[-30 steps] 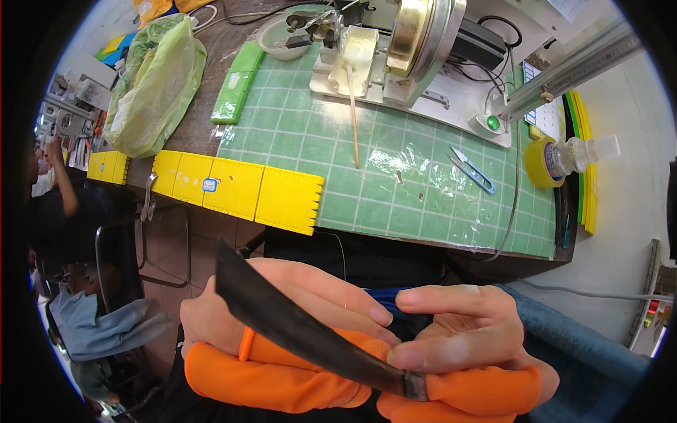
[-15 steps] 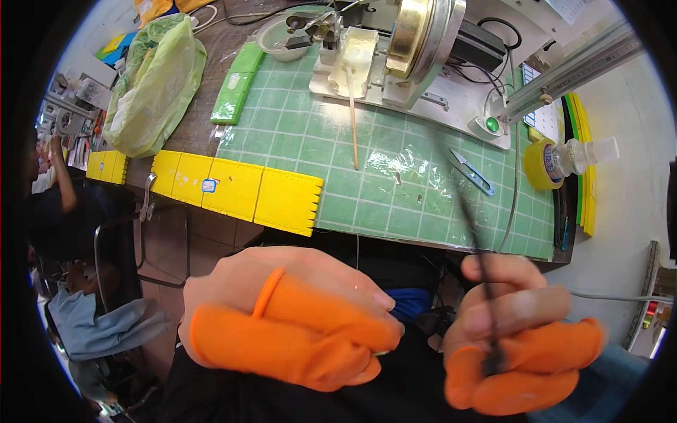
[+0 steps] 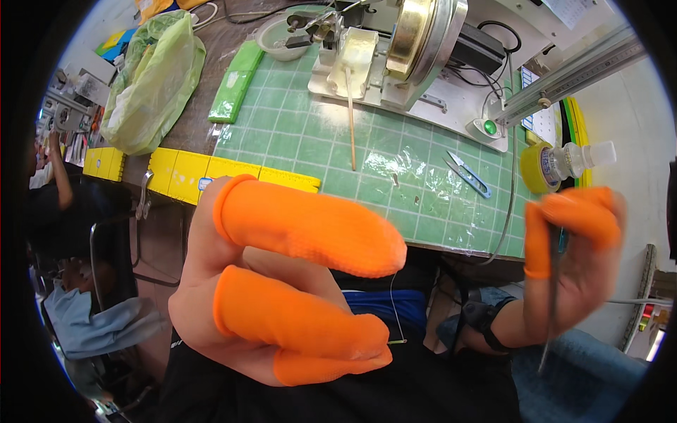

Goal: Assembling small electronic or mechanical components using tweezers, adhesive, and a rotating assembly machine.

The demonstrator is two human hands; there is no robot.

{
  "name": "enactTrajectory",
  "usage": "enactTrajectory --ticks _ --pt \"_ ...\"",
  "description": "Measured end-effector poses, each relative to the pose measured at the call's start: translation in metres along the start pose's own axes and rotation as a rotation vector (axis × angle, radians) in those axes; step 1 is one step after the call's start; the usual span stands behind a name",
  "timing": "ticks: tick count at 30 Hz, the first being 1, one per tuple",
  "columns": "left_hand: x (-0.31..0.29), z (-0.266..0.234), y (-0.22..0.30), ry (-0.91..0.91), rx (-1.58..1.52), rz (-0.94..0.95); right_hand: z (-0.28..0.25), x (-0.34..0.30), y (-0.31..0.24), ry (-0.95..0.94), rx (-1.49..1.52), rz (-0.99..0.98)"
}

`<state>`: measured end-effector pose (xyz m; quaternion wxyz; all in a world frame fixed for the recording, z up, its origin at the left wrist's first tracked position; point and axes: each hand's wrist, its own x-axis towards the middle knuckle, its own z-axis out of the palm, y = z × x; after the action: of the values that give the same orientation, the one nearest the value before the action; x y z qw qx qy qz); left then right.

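Observation:
Orange rubber finger covers sit on the fingers of both my hands. My left hand is in front of the table edge, one covered finger stretched out above and the lower covered fingertips pressed together. At those lower tips a small thin yellow-green piece sticks out, its kind too small to tell. A fine pale thread runs up from it toward the upper finger. Off to the right, my raised right hand is closed around a slim dark rod-like tool, pointing downward and smeared by motion.
A green gridded mat carries a wheel machine, a thin wooden stick, blue thread snips and a green block. Yellow strips line the front edge. Yellow tape and a clear bottle stand right.
My right hand has moved up and right, and its tool now points down instead of up. My left hand has turned and lifted one finger, exposing the small piece and thread.

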<state>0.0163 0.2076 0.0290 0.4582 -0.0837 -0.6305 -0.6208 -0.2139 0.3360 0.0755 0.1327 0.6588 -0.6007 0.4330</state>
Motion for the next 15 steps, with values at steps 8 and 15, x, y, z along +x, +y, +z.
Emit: enactTrajectory --ticks 8,15 --pt "0.003 0.002 -0.003 0.046 0.026 -0.027 0.000 -0.002 0.012 -0.474 -0.205 0.256" --pt "-0.001 0.014 0.003 0.098 0.069 -0.047 0.009 -0.005 0.008 -0.547 -0.216 0.394"
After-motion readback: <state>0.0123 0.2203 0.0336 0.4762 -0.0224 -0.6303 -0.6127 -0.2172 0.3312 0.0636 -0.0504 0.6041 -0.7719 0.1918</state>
